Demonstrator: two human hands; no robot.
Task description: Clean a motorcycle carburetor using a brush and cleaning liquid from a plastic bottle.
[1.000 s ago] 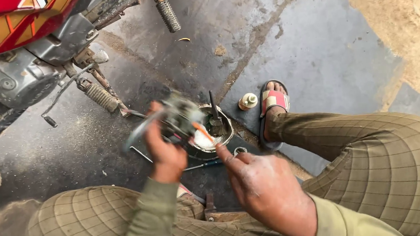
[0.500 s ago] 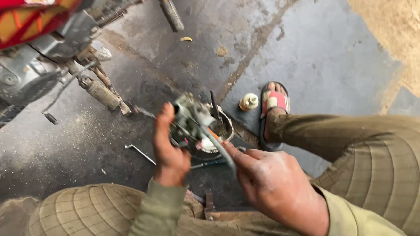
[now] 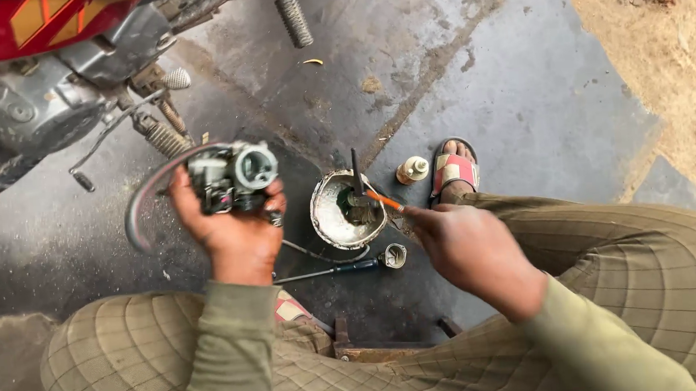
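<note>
My left hand grips a grimy metal carburetor with a round opening, lifted above the ground; a curved dark hose loops off its left side. My right hand holds a thin tool with an orange handle, its tip dipped into a dented metal bowl on the ground. A dark upright rod and some small parts stand in the bowl.
A red motorcycle with its engine and foot pegs fills the top left. A small cream bottle stands by my sandalled foot. A screwdriver and a socket lie below the bowl. Sandy dirt borders the slabs at the right.
My left hand has carried the carburetor to the left, away from the bowl. My right hand has drawn apart from it and now reaches the tool into the bowl.
</note>
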